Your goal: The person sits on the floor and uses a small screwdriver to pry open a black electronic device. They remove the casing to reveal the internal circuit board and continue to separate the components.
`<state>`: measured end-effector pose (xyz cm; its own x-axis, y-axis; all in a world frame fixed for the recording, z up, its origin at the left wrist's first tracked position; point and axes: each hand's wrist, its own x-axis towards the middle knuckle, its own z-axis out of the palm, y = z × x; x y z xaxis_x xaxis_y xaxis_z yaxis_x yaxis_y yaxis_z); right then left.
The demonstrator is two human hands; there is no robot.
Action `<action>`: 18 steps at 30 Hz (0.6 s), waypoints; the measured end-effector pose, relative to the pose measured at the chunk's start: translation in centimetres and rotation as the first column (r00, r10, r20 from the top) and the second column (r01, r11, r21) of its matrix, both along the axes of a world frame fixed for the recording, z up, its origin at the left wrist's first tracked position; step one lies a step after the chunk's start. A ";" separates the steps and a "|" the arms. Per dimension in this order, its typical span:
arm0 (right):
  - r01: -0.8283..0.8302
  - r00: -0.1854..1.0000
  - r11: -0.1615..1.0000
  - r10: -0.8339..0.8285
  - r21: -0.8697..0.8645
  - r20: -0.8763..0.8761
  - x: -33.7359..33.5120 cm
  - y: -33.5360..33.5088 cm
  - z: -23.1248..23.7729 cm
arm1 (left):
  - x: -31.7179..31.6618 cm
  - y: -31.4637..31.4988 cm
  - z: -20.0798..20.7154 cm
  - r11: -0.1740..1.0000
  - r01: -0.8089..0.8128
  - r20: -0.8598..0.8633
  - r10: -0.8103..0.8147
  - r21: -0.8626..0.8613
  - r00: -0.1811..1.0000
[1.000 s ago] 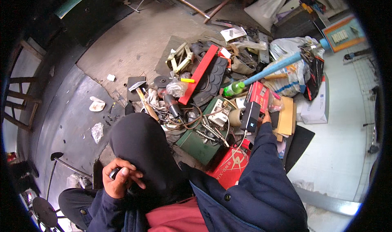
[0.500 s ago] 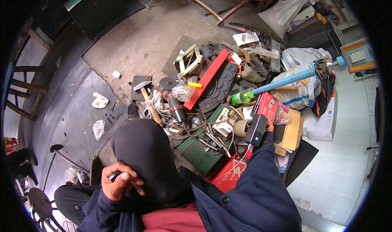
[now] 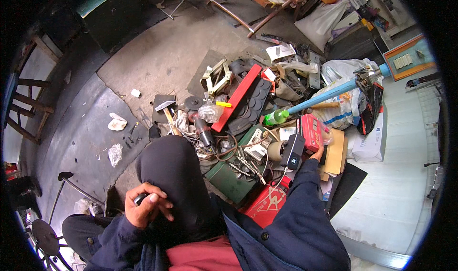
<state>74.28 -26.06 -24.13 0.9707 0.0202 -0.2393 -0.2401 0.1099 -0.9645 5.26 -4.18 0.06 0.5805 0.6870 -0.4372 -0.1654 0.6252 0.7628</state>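
My left hand [image 3: 147,205] rests against my dark-clad knee, its fingers curled around a small black rounded object [image 3: 140,199] whose kind I cannot make out. My right hand [image 3: 317,153] reaches to the pile's right side and grips the lower end of a red box [image 3: 312,132]. Most of its fingers are hidden behind a black rectangular device [image 3: 294,152] with a white cable, lying over my wrist area. Close by are a white power socket strip [image 3: 258,147], a roll of tape [image 3: 275,151], a green bottle [image 3: 276,117] and tan envelopes [image 3: 335,152].
A green metal case [image 3: 232,180] and another red box [image 3: 267,206] lie before me. A hammer [image 3: 168,111], an angle grinder [image 3: 202,128], a long red bar [image 3: 237,98] and a blue pole [image 3: 324,97] crowd the pile. A white box [image 3: 368,144] stands at right.
The view has shifted slightly, so the pile sits a little lower and further left. My left fingers have loosened a little. My right hand stays at the red box.
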 end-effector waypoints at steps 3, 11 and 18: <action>0.161 0.962 0.986 -0.168 -0.047 -0.214 -1.6 -0.4 3.9 | 0.0 0.1 0.1 1.000 0.009 -0.004 -0.009 0.016 1.000; -0.221 0.939 0.959 0.160 0.176 0.305 -5.1 0.9 21.1 | -0.7 -1.0 -0.4 0.998 0.043 0.109 -0.048 0.054 0.993; -0.343 0.813 0.921 0.191 0.187 0.550 -19.7 12.9 34.2 | -3.9 -1.8 -0.3 0.996 -0.030 0.072 0.023 0.089 0.997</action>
